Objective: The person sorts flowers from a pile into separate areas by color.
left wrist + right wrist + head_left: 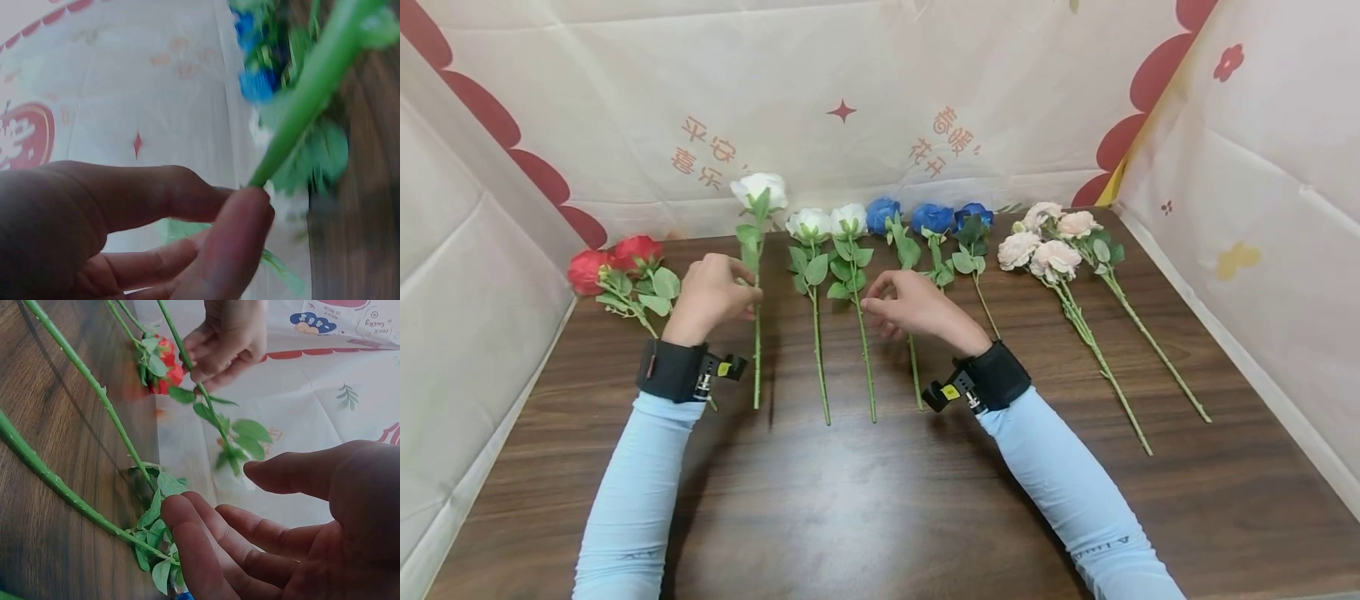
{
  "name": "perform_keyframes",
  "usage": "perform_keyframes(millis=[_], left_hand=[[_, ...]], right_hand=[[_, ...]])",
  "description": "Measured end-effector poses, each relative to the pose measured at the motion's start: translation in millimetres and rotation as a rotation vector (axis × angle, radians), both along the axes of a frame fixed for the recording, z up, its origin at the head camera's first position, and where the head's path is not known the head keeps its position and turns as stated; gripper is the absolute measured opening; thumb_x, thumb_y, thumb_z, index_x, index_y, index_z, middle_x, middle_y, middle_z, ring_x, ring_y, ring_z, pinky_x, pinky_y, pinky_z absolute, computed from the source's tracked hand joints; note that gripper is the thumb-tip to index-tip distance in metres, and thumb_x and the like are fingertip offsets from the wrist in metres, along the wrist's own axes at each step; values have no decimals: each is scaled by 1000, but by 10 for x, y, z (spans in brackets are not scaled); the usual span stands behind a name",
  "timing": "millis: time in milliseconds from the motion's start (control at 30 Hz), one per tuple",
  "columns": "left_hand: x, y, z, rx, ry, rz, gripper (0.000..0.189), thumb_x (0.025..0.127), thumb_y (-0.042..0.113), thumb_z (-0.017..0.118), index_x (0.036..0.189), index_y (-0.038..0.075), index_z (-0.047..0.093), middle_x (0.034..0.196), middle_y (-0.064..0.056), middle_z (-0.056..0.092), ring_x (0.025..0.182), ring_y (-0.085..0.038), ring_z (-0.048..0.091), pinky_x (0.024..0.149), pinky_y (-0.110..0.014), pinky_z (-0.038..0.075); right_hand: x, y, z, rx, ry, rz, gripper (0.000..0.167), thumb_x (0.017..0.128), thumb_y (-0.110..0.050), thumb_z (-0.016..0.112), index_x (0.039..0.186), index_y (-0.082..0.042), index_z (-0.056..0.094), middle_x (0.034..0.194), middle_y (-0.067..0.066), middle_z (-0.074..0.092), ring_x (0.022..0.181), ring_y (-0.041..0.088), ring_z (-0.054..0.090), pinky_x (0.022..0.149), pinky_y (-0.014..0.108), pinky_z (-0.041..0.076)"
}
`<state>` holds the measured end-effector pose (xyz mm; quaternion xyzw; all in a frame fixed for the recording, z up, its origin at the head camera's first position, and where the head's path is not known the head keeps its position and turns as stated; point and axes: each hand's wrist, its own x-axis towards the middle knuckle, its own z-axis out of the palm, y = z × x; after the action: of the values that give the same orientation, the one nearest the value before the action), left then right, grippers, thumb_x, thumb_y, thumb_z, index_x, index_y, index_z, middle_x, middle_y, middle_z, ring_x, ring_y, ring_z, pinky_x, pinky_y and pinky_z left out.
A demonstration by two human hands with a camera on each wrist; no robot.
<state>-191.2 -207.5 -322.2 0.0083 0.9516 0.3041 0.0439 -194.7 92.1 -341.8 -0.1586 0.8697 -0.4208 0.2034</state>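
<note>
My left hand pinches the green stem of a white rose between thumb and fingertip, and the rose stands lifted off the table. In the left wrist view that stem rises from the pinch. My right hand is beside the stem of another white rose, its fingers loosely bent. The right wrist view shows nothing between the thumb and fingers of this hand. A further white rose lies to the left of that one.
Red roses lie at the left, partly behind my left wrist. Blue roses lie right of the white ones, and pale pink flowers farther right. A printed cloth borders the brown wooden table at the back and sides.
</note>
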Motion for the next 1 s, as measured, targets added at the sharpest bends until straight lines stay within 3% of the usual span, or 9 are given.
perform_keyframes(millis=[100,267,400,533,667,767,1000], left_hand=[[34,165,-5,57,-37,-51,35,94,15,70,125,-1,70,92,-16,80,66,-16,78,102,-50,53],[93,445,-33,180,-61,-136,34,94,16,73,124,2,70,96,-16,79,68,-20,78,82,-42,63],[158,645,-66,275,-42,-206,32,94,14,73,123,2,70,91,-16,79,68,-25,78,73,-41,64],[230,787,-94,337,0,-257,29,94,9,71,123,2,69,89,-17,79,69,-31,78,70,-44,64],[301,892,-108,350,43,-272,28,94,7,68,122,5,70,87,-15,79,67,-28,77,70,-45,64],[342,947,-105,366,65,-278,28,94,6,68,122,6,70,87,-14,79,68,-29,78,69,-45,64],[379,1009,-106,410,90,-276,27,94,6,71,121,4,67,88,-14,79,68,-27,78,67,-35,63]], right_hand=[[13,-11,3,3,4,4,27,107,-29,58,123,-7,63,104,21,75,84,34,75,80,51,63],[21,-47,8,-17,9,4,28,106,-31,59,121,-8,64,100,20,75,85,38,75,78,52,63],[22,-82,-4,-79,-9,-3,32,106,-33,60,124,-7,62,96,21,74,82,41,75,75,53,63],[57,-124,-13,-166,-26,-29,36,106,-34,59,129,-5,59,93,21,73,71,32,74,73,54,63],[94,-161,-1,-256,-20,-52,34,106,-29,61,125,-1,58,93,22,73,63,20,72,74,55,63],[113,-172,20,-307,-13,-59,29,104,-20,63,121,2,57,94,22,74,61,17,71,70,50,64],[132,-160,76,-284,53,-99,28,101,-10,67,124,3,58,91,19,76,59,14,72,63,36,64]])
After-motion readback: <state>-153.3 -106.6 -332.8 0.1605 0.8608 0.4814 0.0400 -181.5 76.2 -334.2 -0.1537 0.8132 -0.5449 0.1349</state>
